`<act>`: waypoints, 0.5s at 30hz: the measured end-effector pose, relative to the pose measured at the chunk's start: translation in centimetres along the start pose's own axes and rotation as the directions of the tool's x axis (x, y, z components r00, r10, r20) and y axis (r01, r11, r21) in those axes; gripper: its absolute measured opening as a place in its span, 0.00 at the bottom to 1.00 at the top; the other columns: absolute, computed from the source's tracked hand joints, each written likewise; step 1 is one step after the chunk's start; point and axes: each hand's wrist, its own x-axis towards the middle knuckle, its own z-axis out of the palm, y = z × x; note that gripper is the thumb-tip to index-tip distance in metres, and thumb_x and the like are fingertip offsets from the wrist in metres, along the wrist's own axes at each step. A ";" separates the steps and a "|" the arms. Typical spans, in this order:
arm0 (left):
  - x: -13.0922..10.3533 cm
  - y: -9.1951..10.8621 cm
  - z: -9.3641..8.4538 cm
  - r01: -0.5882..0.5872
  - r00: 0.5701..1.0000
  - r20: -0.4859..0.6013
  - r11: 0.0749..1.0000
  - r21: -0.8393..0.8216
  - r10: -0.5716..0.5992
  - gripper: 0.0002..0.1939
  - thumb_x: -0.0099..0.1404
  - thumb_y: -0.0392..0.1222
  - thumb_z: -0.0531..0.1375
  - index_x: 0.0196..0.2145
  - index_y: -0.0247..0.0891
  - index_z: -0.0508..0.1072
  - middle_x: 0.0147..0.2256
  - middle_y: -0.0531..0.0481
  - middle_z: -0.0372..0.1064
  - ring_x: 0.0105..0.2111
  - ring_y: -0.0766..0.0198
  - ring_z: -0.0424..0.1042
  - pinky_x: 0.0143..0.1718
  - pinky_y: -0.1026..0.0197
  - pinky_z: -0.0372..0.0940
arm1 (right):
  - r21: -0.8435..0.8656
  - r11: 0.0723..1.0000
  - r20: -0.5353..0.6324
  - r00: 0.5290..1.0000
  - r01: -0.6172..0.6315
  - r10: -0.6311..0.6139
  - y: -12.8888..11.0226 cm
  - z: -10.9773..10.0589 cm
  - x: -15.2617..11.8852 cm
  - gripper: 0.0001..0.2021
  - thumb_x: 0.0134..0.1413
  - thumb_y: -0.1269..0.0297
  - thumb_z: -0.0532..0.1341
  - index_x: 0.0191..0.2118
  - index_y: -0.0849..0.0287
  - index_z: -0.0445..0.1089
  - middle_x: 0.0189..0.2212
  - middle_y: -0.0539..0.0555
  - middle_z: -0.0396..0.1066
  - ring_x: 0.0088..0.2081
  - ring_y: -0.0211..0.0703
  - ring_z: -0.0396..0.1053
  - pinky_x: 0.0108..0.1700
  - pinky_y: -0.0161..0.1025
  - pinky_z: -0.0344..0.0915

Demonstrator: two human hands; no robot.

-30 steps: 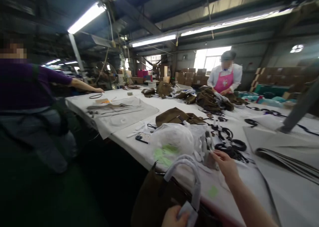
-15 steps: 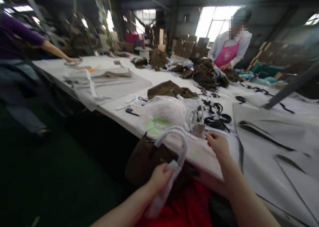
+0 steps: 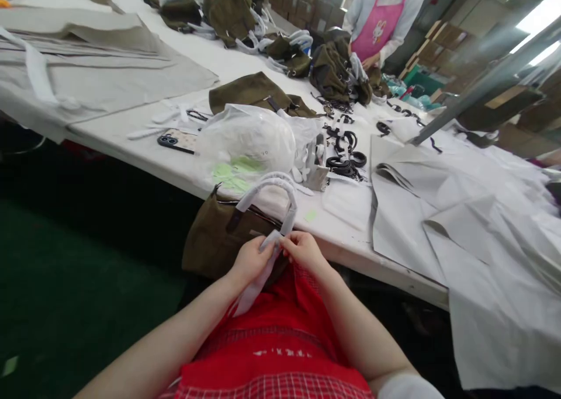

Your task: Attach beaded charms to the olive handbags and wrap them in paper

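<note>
An olive-brown handbag (image 3: 204, 235) rests against the table edge in front of me, its zip at the top. White wrapping covers its looped handle (image 3: 290, 197). My left hand (image 3: 254, 257) is closed on a white wrapping strip (image 3: 254, 291) at the near end of that handle; the strip's tail hangs over my red apron. My right hand (image 3: 303, 248) meets it there, thumb and finger pinched at the strip's edge. Whatever lies between the right fingertips is too small to make out.
On the table beyond the bag lie a clear plastic bag (image 3: 249, 139), a phone (image 3: 177, 141), black strap coils (image 3: 346, 159) and an olive bag (image 3: 249, 92). Grey sheets (image 3: 403, 212) cover the right side. A co-worker in a pink apron (image 3: 376, 22) stands across the table.
My right hand has come from the table, near the small grey box, to the strip beside my left hand. My view has tilted down; the person at the left is out of view.
</note>
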 end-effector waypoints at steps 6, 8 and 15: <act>-0.9 0.5 -0.1 -0.026 1.000 0.012 1.000 0.010 0.026 0.12 0.60 0.46 0.57 0.31 0.36 0.75 0.26 0.50 0.73 0.26 0.62 0.70 0.30 0.63 0.61 | -0.357 0.934 -0.114 0.993 -0.032 -0.010 0.2 -0.1 0.4 0.20 0.52 0.49 0.63 0.18 0.58 0.69 0.15 0.51 0.69 0.18 0.37 0.64 0.23 0.33 0.57; -1.0 0.8 -0.3 -0.034 0.999 0.005 0.999 0.013 0.034 0.12 0.60 0.46 0.57 0.31 0.36 0.75 0.26 0.51 0.73 0.26 0.62 0.69 0.30 0.63 0.61 | -0.445 0.895 -0.156 0.987 -0.033 -0.041 0.4 -0.3 0.3 0.23 0.50 0.46 0.64 0.14 0.57 0.66 0.13 0.52 0.67 0.19 0.39 0.65 0.24 0.34 0.56; -0.7 0.9 -1.3 0.289 0.948 0.238 0.882 -0.371 -0.210 0.22 0.57 0.53 0.59 0.39 0.30 0.75 0.29 0.46 0.75 0.27 0.60 0.71 0.29 0.61 0.64 | 0.302 0.951 0.080 0.996 -0.065 0.042 2.8 0.3 -1.4 0.20 0.43 0.45 0.67 0.32 0.59 0.72 0.25 0.50 0.73 0.20 0.34 0.65 0.23 0.31 0.59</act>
